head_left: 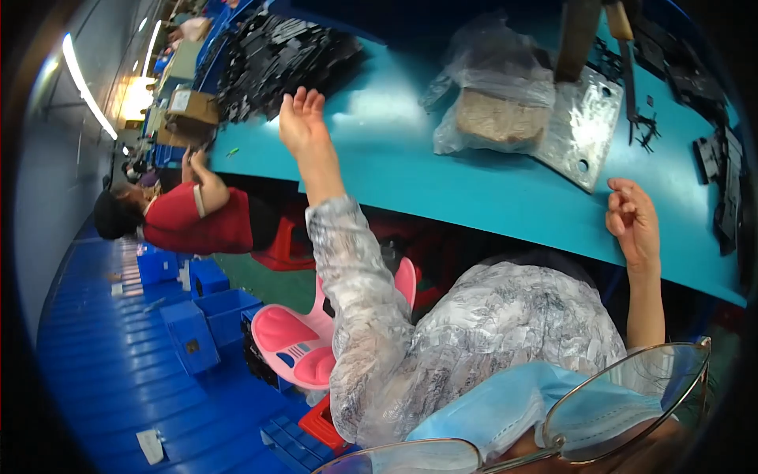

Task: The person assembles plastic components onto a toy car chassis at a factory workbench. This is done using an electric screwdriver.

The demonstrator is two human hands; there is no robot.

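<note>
Left hand [302, 120] raised, grip spread and empty, nearest the heap of black parts [280, 55] lying just beyond on the teal desk [410, 158]; right hand [632, 221] loosely curled, empty, well apart.

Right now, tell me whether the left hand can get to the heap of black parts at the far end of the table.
Probably yes. The left hand hangs open above the teal table, near the heap of black parts, with nothing between them.

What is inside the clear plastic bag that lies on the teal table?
Inside the clear plastic bag lies a flat brownish block, perhaps cardboard or fibre pads. The crumpled film blurs its surface, so I cannot tell whether it is one piece or a stack. The bag partly overlaps a metal plate.
</note>
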